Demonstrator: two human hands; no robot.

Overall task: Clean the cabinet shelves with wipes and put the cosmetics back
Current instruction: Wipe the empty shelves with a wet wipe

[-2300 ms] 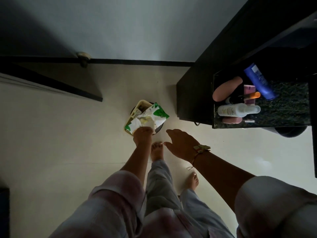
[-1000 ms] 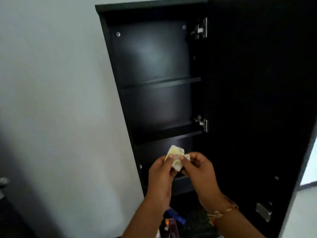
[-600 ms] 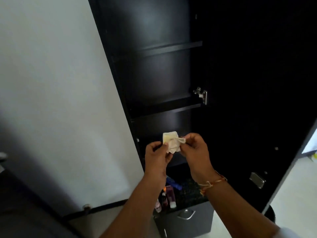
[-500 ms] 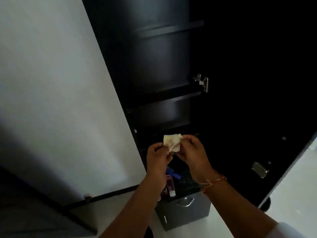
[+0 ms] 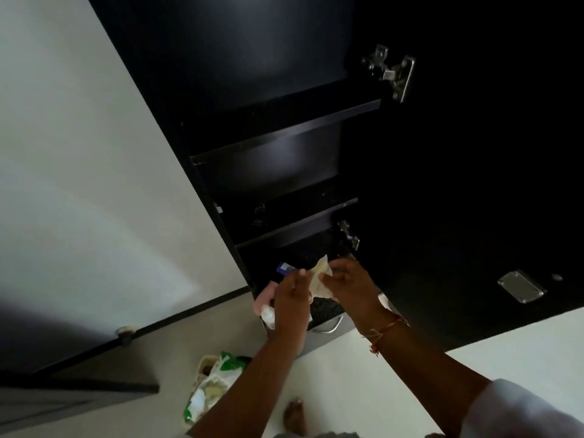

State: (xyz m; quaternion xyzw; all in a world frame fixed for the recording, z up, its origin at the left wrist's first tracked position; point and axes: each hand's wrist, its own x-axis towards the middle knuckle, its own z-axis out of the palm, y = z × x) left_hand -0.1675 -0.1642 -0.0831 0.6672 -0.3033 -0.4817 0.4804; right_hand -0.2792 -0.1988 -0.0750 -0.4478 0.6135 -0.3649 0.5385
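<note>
Wipe (image 5: 319,281): crumpled and pale yellow, held between my two hands in front of the cabinet's lowest opening, at about five o'clock from the middle of the view.
Left hand (image 5: 290,300): my fingers are curled and my thumb pinches the wipe's left edge.
Right hand (image 5: 347,284): my fingertips are closed on the wipe's right edge, and I judge I am pulling it open.
Cabinet shelves (image 5: 284,132): two dark boards at twelve o'clock above my hands, both bare. It is too dark for me to tell whether either has been wiped.
Cabinet door (image 5: 474,184): swung open at three o'clock from the shelves.
Cosmetics (image 5: 264,298): a blue tube (image 5: 284,267), a pink piece and a white bottle (image 5: 268,316) stand close together on the speckled top (image 5: 325,306) under the shelves. They are at nine o'clock from the wipe, partly hidden behind my left hand.
Wipes pack (image 5: 215,382): green and white, on the floor at seven o'clock from my hands.
Done, as I judge it: the shelves are emptied and I have a wipe ready in my grip.
Left to do: wiping whichever shelves are unwiped, which I cannot count from here, and then putting every cosmetic back, since none is on a shelf yet.
</note>
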